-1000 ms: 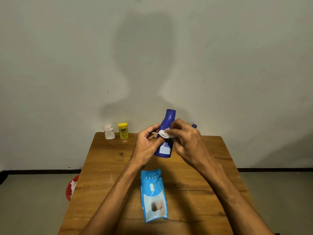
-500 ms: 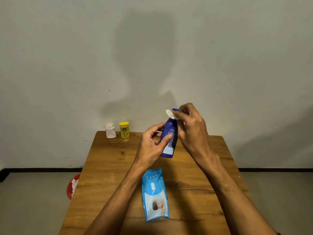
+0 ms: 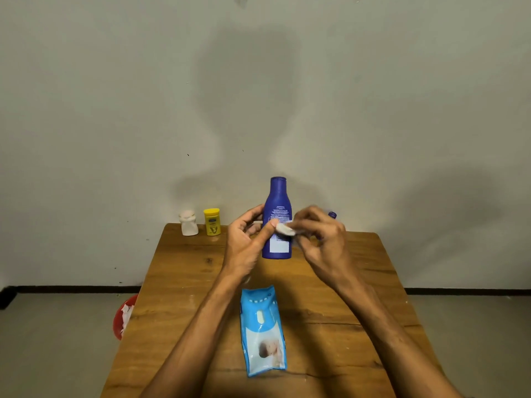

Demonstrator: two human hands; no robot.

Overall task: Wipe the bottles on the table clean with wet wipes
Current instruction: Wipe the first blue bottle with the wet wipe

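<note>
The wooden tabletop (image 3: 184,277) is the biggest thing here, and it is hard, so anything that drops on it can bounce and roll off.

Next is the pack of wet wipes (image 3: 263,331). It lies flat between the person's two arms, close to the near edge. A bump from an arm could push it onto the floor.

The blue bottle (image 3: 277,208) is upright over the far half of the tabletop. I cannot tell if its bottom touches the wood. The left hand (image 3: 247,242) holds it with the thumb on the front and the fingers curled round the back. That is a light hold, and a wet bottle is slippery, so a hard rub could make it slide out or tip over.

The right hand (image 3: 321,239) pinches a small folded wipe (image 3: 285,228) and presses it on the bottle's label. The wipe is tiny next to the bottle, so spots may get missed.

The yellow bottle (image 3: 212,221) and the white bottle (image 3: 188,224) stand side by side at the far left corner, well apart from the hands. They sit right at the edge, though, so a falling blue bottle could knock them off.

A little purple thing (image 3: 332,215) peeks out just behind the right hand — I cannot tell what it is. A quick swing of that hand could hit it.
</note>
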